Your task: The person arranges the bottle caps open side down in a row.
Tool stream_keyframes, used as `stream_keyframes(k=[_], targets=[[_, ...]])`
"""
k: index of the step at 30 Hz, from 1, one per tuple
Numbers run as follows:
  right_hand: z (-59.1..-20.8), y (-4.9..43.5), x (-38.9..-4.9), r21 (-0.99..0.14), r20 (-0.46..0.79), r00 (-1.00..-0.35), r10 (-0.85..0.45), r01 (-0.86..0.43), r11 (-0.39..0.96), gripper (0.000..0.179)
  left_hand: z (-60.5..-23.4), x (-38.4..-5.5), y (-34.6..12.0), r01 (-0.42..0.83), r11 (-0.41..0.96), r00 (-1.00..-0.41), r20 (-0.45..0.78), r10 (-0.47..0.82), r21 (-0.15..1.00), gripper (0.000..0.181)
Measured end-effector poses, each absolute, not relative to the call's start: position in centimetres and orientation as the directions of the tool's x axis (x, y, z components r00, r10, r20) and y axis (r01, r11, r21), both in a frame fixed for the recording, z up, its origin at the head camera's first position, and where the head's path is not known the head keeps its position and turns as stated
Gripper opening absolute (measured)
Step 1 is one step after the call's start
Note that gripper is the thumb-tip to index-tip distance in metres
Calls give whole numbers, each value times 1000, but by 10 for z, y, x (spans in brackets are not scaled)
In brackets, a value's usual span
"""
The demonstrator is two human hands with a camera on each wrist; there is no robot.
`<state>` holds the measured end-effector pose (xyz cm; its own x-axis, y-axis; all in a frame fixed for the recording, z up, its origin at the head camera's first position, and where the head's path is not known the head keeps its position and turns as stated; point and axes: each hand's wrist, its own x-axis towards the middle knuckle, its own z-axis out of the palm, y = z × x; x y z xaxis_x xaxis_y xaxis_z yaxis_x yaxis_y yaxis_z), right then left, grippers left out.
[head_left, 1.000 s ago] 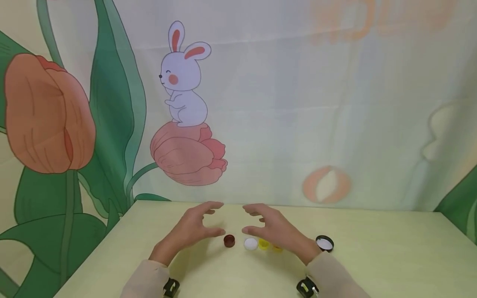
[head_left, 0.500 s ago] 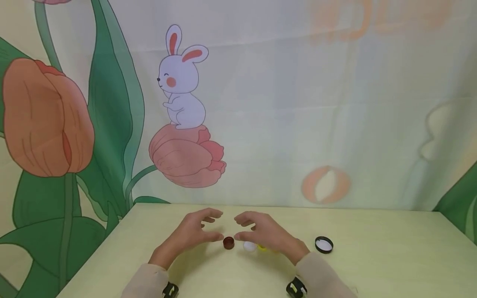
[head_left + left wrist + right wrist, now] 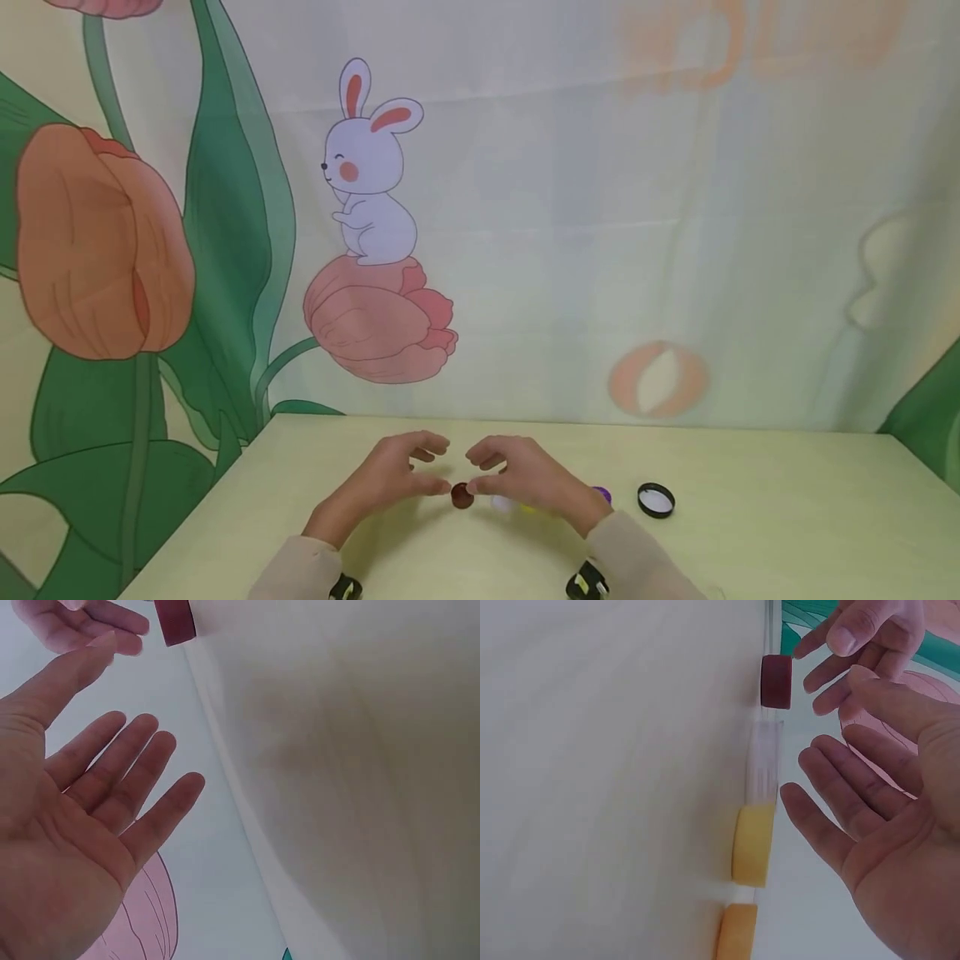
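My left hand [image 3: 390,473] hovers above the table with its fingers relaxed and apart, palm facing inward. Across from it, my right hand [image 3: 528,477] is held the same way, also with nothing in it. A small dark red round cap [image 3: 462,497] stands on the table between the two thumbs. In the head view the right thumb overlaps its edge; the right wrist view [image 3: 777,682] shows a gap between cap and fingers. Beyond it in a row come a whitish translucent cap [image 3: 765,761], a yellow cap [image 3: 754,844] and an orange cap [image 3: 737,930], partly hidden by my right hand in the head view.
A purple round piece [image 3: 602,494] peeks out behind my right wrist. Farther right lies a black-rimmed round lid [image 3: 656,500] with a white inside. Behind the pale table [image 3: 780,517] hangs a printed cloth [image 3: 540,208] with a rabbit and tulips.
My right hand has moved left, closer to the left hand and the dark red cap. The purple piece has come into view behind the right wrist. The head view has tilted slightly up.
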<state>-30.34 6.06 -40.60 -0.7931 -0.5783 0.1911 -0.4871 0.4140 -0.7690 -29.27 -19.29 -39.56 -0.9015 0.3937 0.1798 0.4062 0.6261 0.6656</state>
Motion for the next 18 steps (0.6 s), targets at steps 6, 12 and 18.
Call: stream_keyframes(k=[6, 12, 18], targets=[[-408, 54, -305, -724, 155, -785, -600, -503, 471, 39, -397, -294, -191, 383, 660, -898, 94, 430, 646, 49], [-409, 52, -306, -732, 113, -793, -599, -474, 490, 38, -398, -295, -190, 361, 682, -900, 45, 434, 636, 42], [-412, 50, -310, -706, 108, -782, -614, -495, 507, 34, -398, -294, -187, 389, 691, -887, 46, 459, 609, 37]])
